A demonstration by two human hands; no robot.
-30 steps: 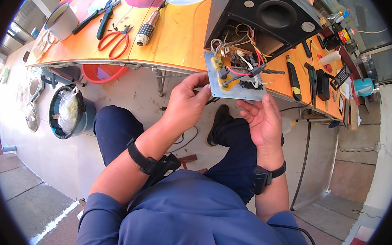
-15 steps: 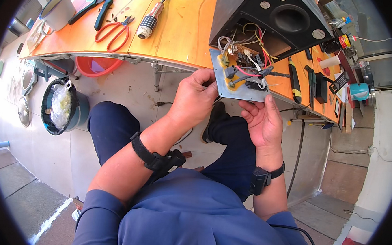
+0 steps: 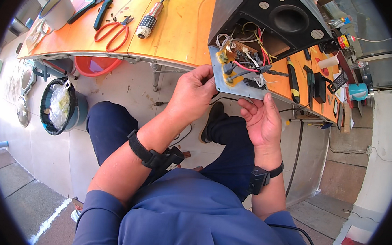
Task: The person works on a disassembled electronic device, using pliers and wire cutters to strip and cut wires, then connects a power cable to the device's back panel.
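Note:
A grey metal panel (image 3: 225, 79) carrying a circuit board and red, yellow and white wires hangs out of a black speaker cabinet (image 3: 265, 19) at the edge of the orange table (image 3: 179, 31). My left hand (image 3: 191, 93) grips the panel's left edge and lower left corner. My right hand (image 3: 261, 117) supports the panel from below at its lower right edge, palm up. The wires run from the board back into the cabinet's open rear.
On the table's left lie red scissors (image 3: 114, 27), pliers (image 3: 102, 4), a screwdriver with a checkered handle (image 3: 148, 21) and a metal mug (image 3: 57, 10). To the right of the cabinet lie several tools (image 3: 308, 82). A lined bin (image 3: 60, 105) and a red basin (image 3: 96, 64) are on the floor.
The view has shifted slightly, so the panel and both hands appear a little further right and lower. Both hands keep their hold on the panel.

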